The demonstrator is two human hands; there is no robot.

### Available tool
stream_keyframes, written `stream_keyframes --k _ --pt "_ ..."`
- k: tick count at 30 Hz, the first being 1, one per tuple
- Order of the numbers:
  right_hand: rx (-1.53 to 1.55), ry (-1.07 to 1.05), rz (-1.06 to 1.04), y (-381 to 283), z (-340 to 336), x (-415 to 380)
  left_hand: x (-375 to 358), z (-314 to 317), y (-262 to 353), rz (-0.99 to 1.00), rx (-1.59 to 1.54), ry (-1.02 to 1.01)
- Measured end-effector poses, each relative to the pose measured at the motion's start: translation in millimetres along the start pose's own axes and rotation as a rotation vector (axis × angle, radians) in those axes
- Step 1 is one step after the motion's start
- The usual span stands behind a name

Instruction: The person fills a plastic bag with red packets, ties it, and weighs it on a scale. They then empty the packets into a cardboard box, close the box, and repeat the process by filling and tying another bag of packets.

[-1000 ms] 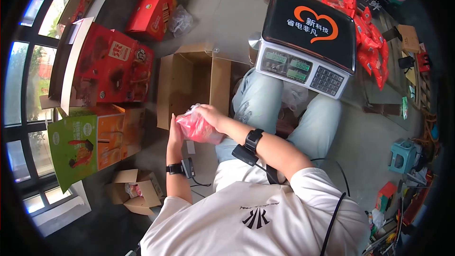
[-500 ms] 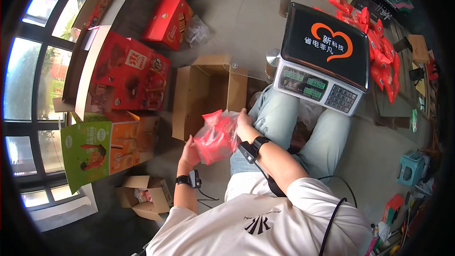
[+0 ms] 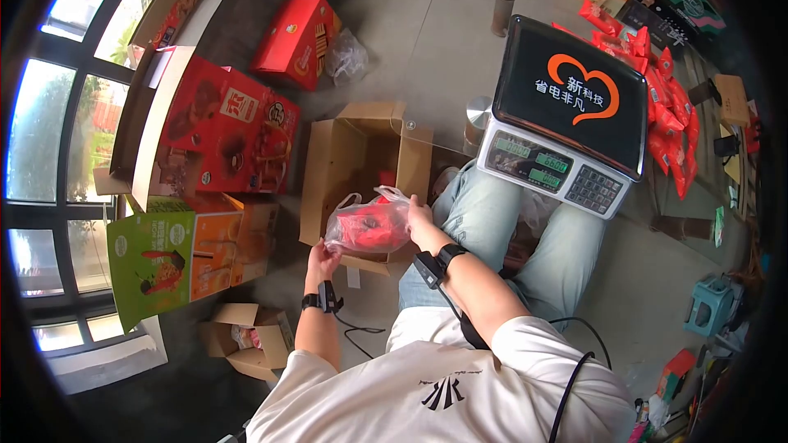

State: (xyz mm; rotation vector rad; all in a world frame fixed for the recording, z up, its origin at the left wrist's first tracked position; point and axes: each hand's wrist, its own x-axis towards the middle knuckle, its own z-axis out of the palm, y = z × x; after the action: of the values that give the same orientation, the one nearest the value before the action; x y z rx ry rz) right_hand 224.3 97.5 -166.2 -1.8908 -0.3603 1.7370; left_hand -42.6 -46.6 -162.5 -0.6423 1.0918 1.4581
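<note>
A clear plastic bag (image 3: 369,228) with red packets inside hangs between my two hands, its top gathered loosely with handle loops showing. My left hand (image 3: 322,258) grips the bag's left side. My right hand (image 3: 419,216) is closed on its upper right edge. Behind and below the bag stands an open cardboard box (image 3: 332,156), its near rim partly hidden by the bag. A small red item shows inside the box, too little of it to name.
A digital scale (image 3: 566,94) stands just beyond my knees, with a heap of red packets (image 3: 669,115) to its right. Red boxes (image 3: 291,41) and a green and orange carton (image 3: 164,254) line the left side. A small open box (image 3: 254,344) sits lower left.
The bag has moved up and slightly left, over the box's near edge, and now hangs more spread out. Both hands have kept hold; a red item now shows in the box.
</note>
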Motion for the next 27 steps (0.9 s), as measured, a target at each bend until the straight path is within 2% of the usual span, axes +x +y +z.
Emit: stream_keyframes --k 1,2,3,4,5,8,9,10,12,14,16,18,20,22,23,24,25,26,27 --pt "-0.124 -0.038 -0.013 -0.2 -0.3 -2.8 14.7 -8.7 6.0 -0.011 -0.073 0.094" --pt "-0.247 -0.076 -0.027 -0.8 -0.1 -5.5 28.3 -18.9 7.8 -0.009 -0.072 0.096" --pt "-0.246 -0.077 -0.026 6.3 3.0 -0.8 61.3 -48.3 11.8 -0.044 -0.020 0.117" --pt "-0.272 -0.136 -0.019 17.3 7.6 8.3 45.3 -25.6 4.1 -0.081 0.034 0.137" --pt "-0.299 -0.192 -0.013 28.1 10.6 18.7 29.7 -4.3 -13.5 -0.039 0.162 0.256" --pt "-0.176 -0.248 0.017 0.1 4.1 -20.6 65.5 -30.9 -22.6 -0.060 0.214 0.276" --pt "-0.170 -0.193 -0.010 12.1 9.9 -8.7 47.7 -12.5 -33.4 0.007 0.301 0.308" --pt "-0.176 -0.193 -0.010 10.9 9.7 -8.5 39.1 -6.3 -33.6 0.005 0.296 0.309" --pt "-0.363 -0.140 -0.246 4.9 7.1 -15.1 21.5 -2.3 -34.2 0.104 0.338 0.116" --pt "-0.438 -0.138 -0.312 -8.3 3.2 -27.1 -5.7 8.5 -26.2 0.159 0.443 0.122" --pt "-0.507 -0.138 -0.379 -6.1 3.3 -28.1 -14.9 5.6 -12.8 0.158 0.468 0.034" --pt "-0.534 -0.027 -0.365 0.4 4.3 -21.3 -39.6 24.6 -13.2 0.159 0.438 0.069" --pt "-0.559 -0.022 -0.339 13.9 7.3 -7.4 -72.8 57.4 -15.4 0.097 0.365 0.125" --pt "-0.403 -0.316 0.160 -8.2 1.5 -22.7 -61.6 46.4 -6.4 0.102 0.334 0.151" --pt "-0.403 -0.316 0.156 -4.0 -2.6 -16.4 -36.8 17.3 8.4 0.075 0.343 0.084" --pt "-0.314 -0.546 0.147 7.2 -8.1 -4.1 -22.1 3.6 17.5 0.053 0.349 0.014" --pt "-0.226 -0.780 0.131 17.7 -9.7 5.8 -37.4 23.5 8.2 0.199 0.770 0.186" --pt "-0.235 -0.795 0.113 28.7 -7.4 7.9 -55.6 48.0 0.8 0.355 1.183 0.368" --pt "0.061 -0.976 0.275 39.8 -4.2 8.4 -26.0 17.5 1.8 0.766 1.640 0.447"
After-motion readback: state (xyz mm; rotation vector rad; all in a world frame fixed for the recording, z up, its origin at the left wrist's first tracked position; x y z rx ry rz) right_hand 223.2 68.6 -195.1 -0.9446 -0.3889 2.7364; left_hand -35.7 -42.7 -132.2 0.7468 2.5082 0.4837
